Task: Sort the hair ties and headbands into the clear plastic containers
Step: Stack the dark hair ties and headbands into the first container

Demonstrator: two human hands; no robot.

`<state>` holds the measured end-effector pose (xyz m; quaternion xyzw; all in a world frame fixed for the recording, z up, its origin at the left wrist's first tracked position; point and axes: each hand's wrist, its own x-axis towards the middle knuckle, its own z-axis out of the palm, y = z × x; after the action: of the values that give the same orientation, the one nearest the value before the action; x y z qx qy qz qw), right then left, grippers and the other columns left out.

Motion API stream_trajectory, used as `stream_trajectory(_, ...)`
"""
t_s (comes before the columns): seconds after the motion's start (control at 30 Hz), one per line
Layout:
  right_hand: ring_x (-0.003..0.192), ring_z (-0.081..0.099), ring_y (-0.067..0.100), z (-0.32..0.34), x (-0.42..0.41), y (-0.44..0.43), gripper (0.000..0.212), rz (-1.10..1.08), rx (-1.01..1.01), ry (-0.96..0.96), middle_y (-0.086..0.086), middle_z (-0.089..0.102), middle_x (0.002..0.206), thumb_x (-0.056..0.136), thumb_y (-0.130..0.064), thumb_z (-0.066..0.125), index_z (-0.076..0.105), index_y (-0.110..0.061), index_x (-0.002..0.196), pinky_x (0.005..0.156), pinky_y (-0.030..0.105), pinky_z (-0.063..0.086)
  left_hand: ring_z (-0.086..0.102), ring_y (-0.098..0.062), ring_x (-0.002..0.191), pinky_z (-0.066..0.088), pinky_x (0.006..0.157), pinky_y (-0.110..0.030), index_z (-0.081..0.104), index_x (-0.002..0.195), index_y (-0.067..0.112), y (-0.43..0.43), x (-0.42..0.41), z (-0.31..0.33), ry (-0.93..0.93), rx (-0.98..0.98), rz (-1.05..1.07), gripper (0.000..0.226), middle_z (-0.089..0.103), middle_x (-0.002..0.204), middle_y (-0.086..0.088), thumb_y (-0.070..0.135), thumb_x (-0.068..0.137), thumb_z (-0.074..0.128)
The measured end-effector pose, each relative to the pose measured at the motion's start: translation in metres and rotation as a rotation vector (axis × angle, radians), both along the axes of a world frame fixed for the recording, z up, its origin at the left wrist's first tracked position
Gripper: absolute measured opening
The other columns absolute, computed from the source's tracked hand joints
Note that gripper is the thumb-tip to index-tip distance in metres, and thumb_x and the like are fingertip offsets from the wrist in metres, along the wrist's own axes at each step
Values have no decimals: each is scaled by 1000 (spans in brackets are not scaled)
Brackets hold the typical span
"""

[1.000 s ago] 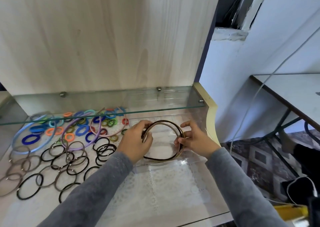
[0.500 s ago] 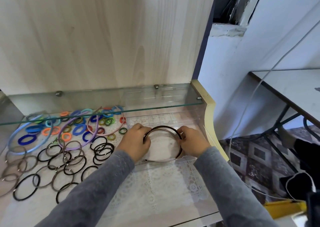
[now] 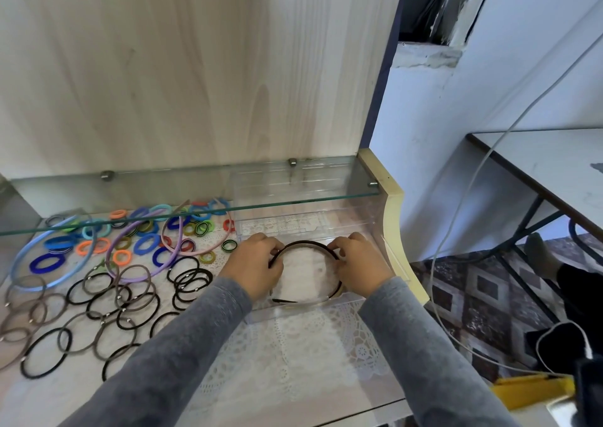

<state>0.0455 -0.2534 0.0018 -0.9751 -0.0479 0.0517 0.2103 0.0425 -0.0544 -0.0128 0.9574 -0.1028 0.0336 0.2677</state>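
Note:
A dark headband [image 3: 306, 244] lies low inside the clear plastic container [image 3: 310, 310] on the lace-covered surface. My left hand [image 3: 254, 268] grips its left side and my right hand [image 3: 360, 268] grips its right side, fingers curled round the band. To the left lie several black and brown hair ties [image 3: 107, 299], several coloured fabric ties [image 3: 143, 242], plus blue [image 3: 42, 265], purple [image 3: 146, 263] and pink [image 3: 225, 234] headbands.
A glass shelf [image 3: 195, 211] juts out above the back of the surface and over the container's far end. A wooden back panel [image 3: 195, 67] stands behind. A grey cable [image 3: 456, 217] hangs at the right, next to a table [image 3: 554, 165].
Both hands have lowered the dark headband from tilted above the container down into it. The view has shifted slightly.

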Motion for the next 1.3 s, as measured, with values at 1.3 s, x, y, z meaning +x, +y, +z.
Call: stream_trajectory(1.3, 91, 58, 12, 13, 4, 8, 22, -253, 220, -10, -1, 67, 102, 83, -17, 60, 70, -17, 102, 77, 18, 42, 56, -16, 93, 45, 79, -23, 66, 114, 18, 2, -2, 18, 123, 160, -65, 36, 61, 108, -3, 10, 80, 61)
